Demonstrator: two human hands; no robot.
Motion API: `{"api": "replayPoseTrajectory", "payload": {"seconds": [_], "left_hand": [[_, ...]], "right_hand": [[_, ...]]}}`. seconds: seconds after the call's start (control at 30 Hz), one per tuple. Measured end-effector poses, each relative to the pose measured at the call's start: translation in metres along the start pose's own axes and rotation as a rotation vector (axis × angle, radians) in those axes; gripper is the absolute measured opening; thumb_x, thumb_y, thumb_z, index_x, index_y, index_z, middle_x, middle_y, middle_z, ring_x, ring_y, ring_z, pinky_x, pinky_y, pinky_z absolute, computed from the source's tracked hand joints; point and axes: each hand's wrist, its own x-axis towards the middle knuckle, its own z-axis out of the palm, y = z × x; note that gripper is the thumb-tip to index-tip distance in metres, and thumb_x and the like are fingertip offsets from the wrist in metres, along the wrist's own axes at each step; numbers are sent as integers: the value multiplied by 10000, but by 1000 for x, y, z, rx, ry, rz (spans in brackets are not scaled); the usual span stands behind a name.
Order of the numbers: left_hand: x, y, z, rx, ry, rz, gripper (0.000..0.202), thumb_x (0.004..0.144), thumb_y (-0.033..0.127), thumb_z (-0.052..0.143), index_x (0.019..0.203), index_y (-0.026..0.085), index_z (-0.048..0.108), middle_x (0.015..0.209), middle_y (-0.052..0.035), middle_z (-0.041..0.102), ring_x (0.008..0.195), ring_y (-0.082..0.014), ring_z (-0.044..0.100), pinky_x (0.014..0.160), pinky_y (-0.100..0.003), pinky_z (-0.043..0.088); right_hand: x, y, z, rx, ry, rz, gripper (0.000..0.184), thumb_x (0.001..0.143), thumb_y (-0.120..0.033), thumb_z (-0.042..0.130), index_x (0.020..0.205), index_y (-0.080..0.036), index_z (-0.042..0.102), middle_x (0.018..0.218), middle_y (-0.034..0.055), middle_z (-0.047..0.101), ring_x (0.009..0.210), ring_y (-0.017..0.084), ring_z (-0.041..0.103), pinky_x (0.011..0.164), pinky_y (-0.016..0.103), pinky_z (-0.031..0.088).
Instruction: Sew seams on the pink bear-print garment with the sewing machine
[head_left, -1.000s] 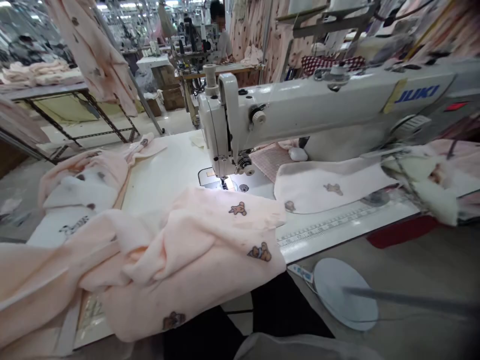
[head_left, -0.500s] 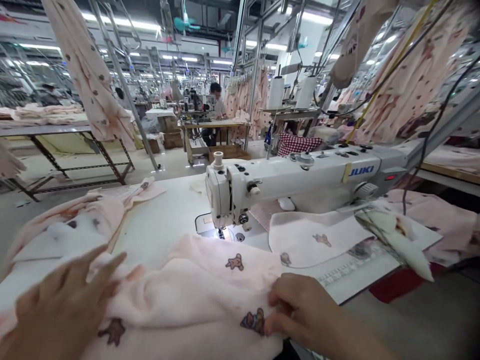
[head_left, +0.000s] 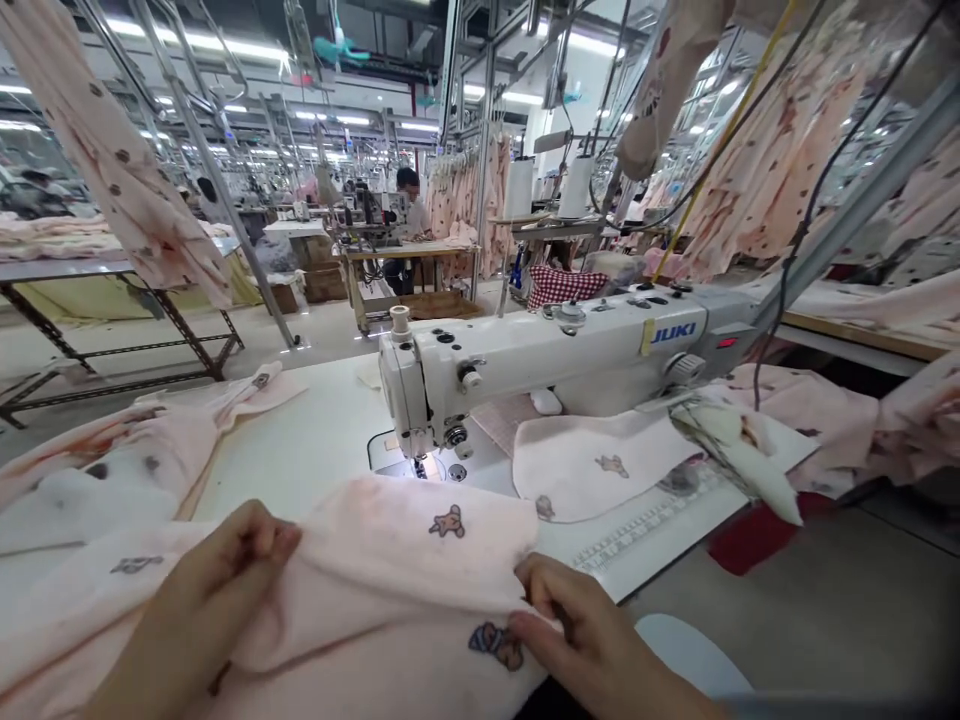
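Note:
A pale pink fleece garment [head_left: 390, 580] printed with small bears lies across the front of the white sewing table [head_left: 300, 450]. My left hand [head_left: 217, 590] is closed, pinching a fold at the garment's upper left. My right hand [head_left: 577, 630] is closed on the garment's right edge beside a bear print. Just behind the cloth stands a white JUKI sewing machine [head_left: 540, 360], its lit needle area [head_left: 420, 465] a short way beyond the garment's far edge.
A cut pink panel [head_left: 592, 465] lies under the machine arm. More pink cloth is heaped at the left [head_left: 112, 470] and right [head_left: 840, 420]. Garments hang overhead [head_left: 112, 160]. Another person sits at a far machine [head_left: 409, 205]. A round grey seat [head_left: 690, 655] is below right.
The view has tilted up from the table. Both hands came into view and onto the garment; my left hand went from spread flat to pinching a fold, my right stays gripping the edge.

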Motion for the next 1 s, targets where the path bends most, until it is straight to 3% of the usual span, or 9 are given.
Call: {"api": "replayPoseTrajectory", "payload": {"seconds": [0.13,0.2,0.27,0.4,0.47,0.57,0.7,0.9,1.0], "left_hand": [[-21,5,1,-235,-257,-201,413,690,567,665,947,274,526,639,41,557,572,-149,558,510,-245,447],[-31,7,8,-239,-356,-218,508,680,574,675,1077,281,556,621,28,570,564,-164,577,499,-261,467],[-39,8,11,-223,-358,-164,527,648,569,706,1071,271,607,626,10,598,598,-180,606,518,-273,499],[-47,11,-1,-44,-18,-43,458,652,596,680,1024,328,683,933,-1,711,904,-206,651,807,-288,545],[-48,16,-12,109,67,9,389,653,608,664,947,359,716,1036,30,711,1001,-202,637,922,-271,500],[-48,31,-23,221,8,121,298,641,580,664,821,357,746,954,28,736,952,-214,670,848,-263,541],[-47,53,-23,277,-88,208,262,686,475,630,888,347,738,917,24,741,884,-212,695,767,-275,570],[-44,60,-22,499,-17,386,196,780,388,526,818,304,699,784,11,714,739,-185,668,677,-286,535],[-42,53,-21,435,-80,464,211,837,391,494,758,236,612,912,-40,647,845,-182,616,736,-288,500]], "right_hand": [[1,-3,10,624,-59,87,439,750,-325,736,737,-209,313,713,-45,518,628,124,604,584,237,454],[0,-2,15,700,-44,70,403,709,-285,779,876,-208,420,774,-21,593,614,118,607,573,243,484],[-3,-1,18,678,-21,53,381,735,-262,760,1008,-203,500,816,2,626,615,108,609,586,248,506],[-6,-4,16,517,3,0,204,781,-262,715,966,-203,654,802,4,623,624,119,638,600,254,533],[-4,-9,11,320,44,-43,147,777,-272,714,908,-209,699,814,14,639,659,143,656,626,267,543],[2,-18,1,-98,120,-167,109,799,-246,686,901,-219,717,815,26,685,732,155,663,677,245,534],[11,-23,-9,-450,146,-394,115,859,-200,615,956,-221,674,770,4,682,667,117,641,612,205,496],[18,-34,-12,-689,105,-571,87,861,-116,526,859,-189,573,757,25,584,679,132,569,581,240,453],[22,-45,-12,-717,42,-706,127,803,-66,481,760,-184,498,876,73,582,805,171,559,651,284,453]]}}
